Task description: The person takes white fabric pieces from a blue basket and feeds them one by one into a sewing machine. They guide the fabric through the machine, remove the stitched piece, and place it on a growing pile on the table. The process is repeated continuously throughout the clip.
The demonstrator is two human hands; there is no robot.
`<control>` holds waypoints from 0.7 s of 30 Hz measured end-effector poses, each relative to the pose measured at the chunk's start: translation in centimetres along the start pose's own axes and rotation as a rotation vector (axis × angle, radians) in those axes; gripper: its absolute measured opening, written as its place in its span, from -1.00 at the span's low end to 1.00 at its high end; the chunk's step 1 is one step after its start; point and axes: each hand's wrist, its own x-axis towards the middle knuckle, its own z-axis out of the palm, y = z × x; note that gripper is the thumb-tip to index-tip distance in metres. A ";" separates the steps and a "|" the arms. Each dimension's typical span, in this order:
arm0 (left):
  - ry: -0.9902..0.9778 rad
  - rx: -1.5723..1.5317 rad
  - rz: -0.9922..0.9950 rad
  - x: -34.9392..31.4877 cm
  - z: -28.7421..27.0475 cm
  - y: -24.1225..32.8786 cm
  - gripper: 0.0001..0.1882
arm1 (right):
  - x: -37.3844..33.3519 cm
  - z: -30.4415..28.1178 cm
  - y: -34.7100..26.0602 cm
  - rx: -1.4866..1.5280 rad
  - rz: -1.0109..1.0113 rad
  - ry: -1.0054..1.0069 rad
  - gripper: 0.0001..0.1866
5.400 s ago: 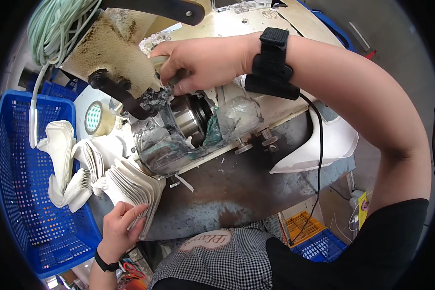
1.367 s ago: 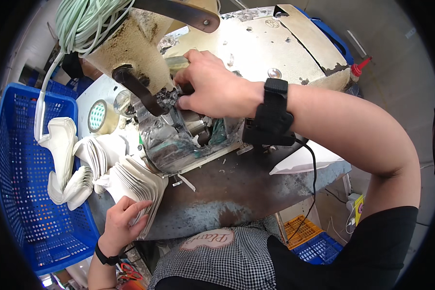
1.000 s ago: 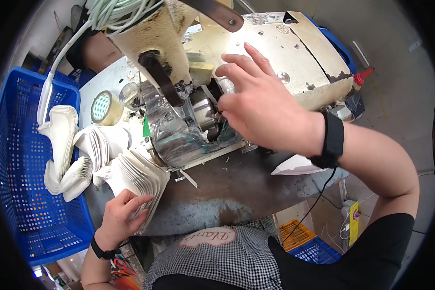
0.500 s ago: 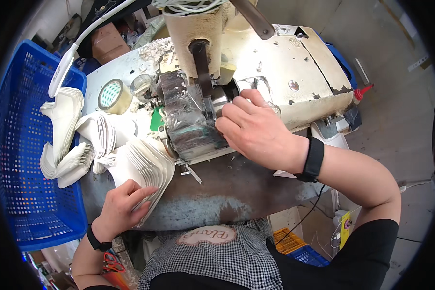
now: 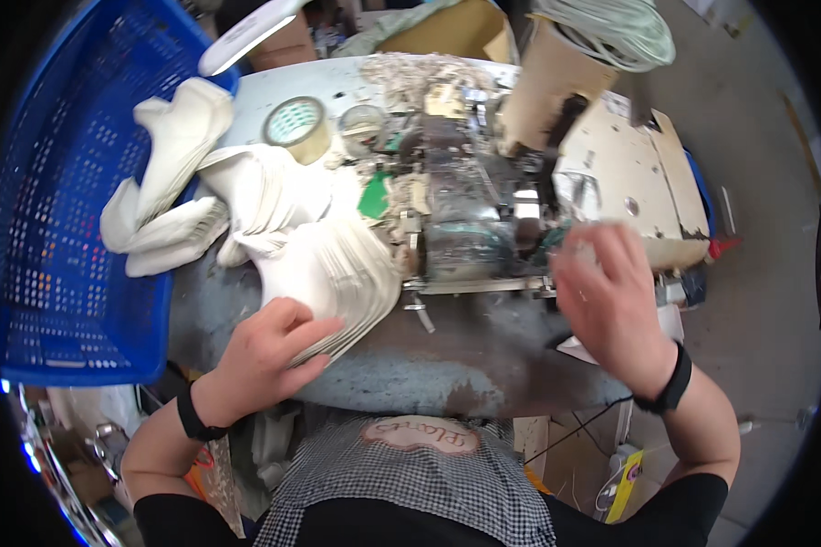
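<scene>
Right hand (image 5: 607, 296) has moved back from the middle of the machine (image 5: 470, 214). It is blurry, with bent fingers; I can't tell if they hold anything. The left hand's (image 5: 269, 356) finger and thumb touch the white stack (image 5: 337, 273) just past them, maybe pinching. Left of those fingers, white pieces (image 5: 187, 137) lie across the blue basket's (image 5: 87, 374) edge.
</scene>
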 end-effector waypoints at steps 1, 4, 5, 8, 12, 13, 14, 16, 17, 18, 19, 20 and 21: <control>-0.026 -0.015 -0.094 -0.6 -0.5 0.4 -0.50 | -0.1 0.1 -1.2 0.109 -0.015 -0.104 -0.88; 0.096 0.008 -0.163 -2.0 -1.0 0.3 -0.43 | -0.3 1.5 -5.1 0.432 -0.004 -0.382 -0.87; 0.062 -0.022 -0.172 -2.5 -1.5 0.2 -0.40 | -0.5 2.6 -6.4 0.601 0.076 -0.478 -0.81; 0.133 0.050 -0.242 -3.1 -2.7 -1.8 -0.46 | 0.0 6.2 -10.0 1.059 0.475 -0.718 -0.64; 0.163 0.052 -0.341 -3.9 -2.8 -6.0 -0.54 | 1.8 10.4 -12.3 1.650 0.961 -0.758 -0.48; 0.198 0.126 -0.318 -4.1 -2.5 -7.5 -0.47 | 2.4 10.8 -12.8 1.687 1.108 -0.757 -0.49; 0.211 0.201 -0.338 -4.2 -2.1 -9.1 -0.42 | 2.6 11.3 -13.4 1.712 1.089 -0.674 -0.49; 0.237 0.339 -0.354 -3.1 -1.1 -12.1 -0.34 | 2.2 12.0 -14.3 1.749 1.060 -0.478 -0.50; 0.175 0.297 -0.399 -2.2 -0.6 -13.0 -0.27 | 2.2 12.5 -14.5 1.822 1.052 -0.402 -0.56; 0.113 0.251 -0.438 -1.0 0.0 -13.8 -0.20 | 2.5 12.4 -14.6 1.865 1.071 -0.440 -0.56; 0.153 0.205 -0.485 -0.5 0.9 -14.7 -0.18 | 2.9 12.1 -14.8 1.915 1.084 -0.491 -0.57; 0.193 0.156 -0.528 0.1 1.7 -15.5 -0.15 | 3.2 12.0 -15.0 1.961 1.103 -0.540 -0.58; 0.234 0.107 -0.570 0.0 2.1 -16.3 -0.13 | 3.4 12.1 -15.4 1.928 1.090 -0.554 -0.52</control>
